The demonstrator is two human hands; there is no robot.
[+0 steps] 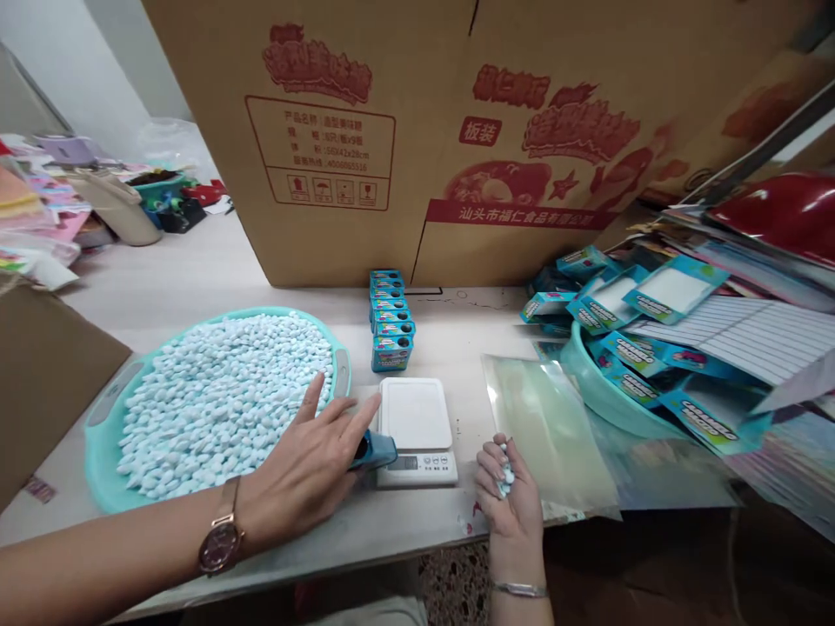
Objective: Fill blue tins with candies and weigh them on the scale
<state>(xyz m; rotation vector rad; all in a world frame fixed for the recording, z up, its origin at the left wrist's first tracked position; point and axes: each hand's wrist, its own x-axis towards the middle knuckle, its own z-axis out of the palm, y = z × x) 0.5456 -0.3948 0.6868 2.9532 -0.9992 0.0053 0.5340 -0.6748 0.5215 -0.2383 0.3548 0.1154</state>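
My left hand (306, 465), palm down, reaches in past the near right rim of a turquoise basin (97, 474) heaped with pale blue candies (222, 409). It grips a small blue box (377, 450) at the near left corner of a white digital scale (416, 417); the thumb is hidden and the other fingers stretch out. Nothing lies on the scale's platform. My right hand (512, 487), palm up to the right of the scale, has its fingers curled round several pale candies. Beyond the scale, several small blue boxes (391, 326) stand in a row.
A large printed carton (339, 235) stands at the back. Clear plastic bags (548, 426) lie beside my right hand. On the right, a turquoise bowl (587, 382) overflows with blue cardboard packs (704, 417). A brown cardboard flap (52, 374) juts in at left, near a beige bottle (121, 204).
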